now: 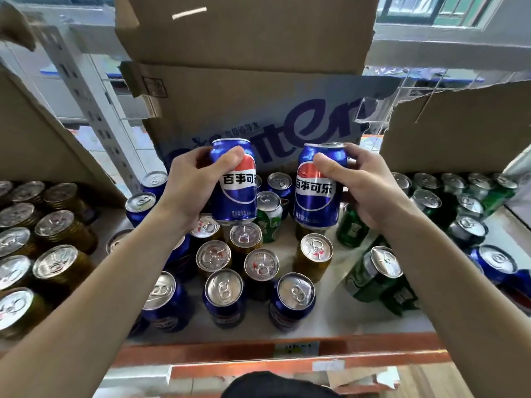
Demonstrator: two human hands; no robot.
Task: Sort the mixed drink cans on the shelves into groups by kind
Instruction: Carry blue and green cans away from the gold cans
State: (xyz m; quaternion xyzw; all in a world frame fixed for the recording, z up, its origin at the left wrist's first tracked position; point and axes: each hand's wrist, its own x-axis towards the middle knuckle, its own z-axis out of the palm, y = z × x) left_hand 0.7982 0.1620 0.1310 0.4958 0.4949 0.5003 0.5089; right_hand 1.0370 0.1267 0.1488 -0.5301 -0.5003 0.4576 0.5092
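— While both hands are up in front of the brown cardboard box with blue lettering [258,110], what are they holding?
— Each grips a can, upright. The left hand [186,188] curls round one shiny blue metal cola can [237,196]; the right hand [365,188] round a second blue cola can [316,196], thumbs across the labels.
— And the rest?
— Standing on the white shelf [330,320] below the box: gold cans [54,264] to its left, green cans [363,282] to its right, more blue cans [224,288] in front.
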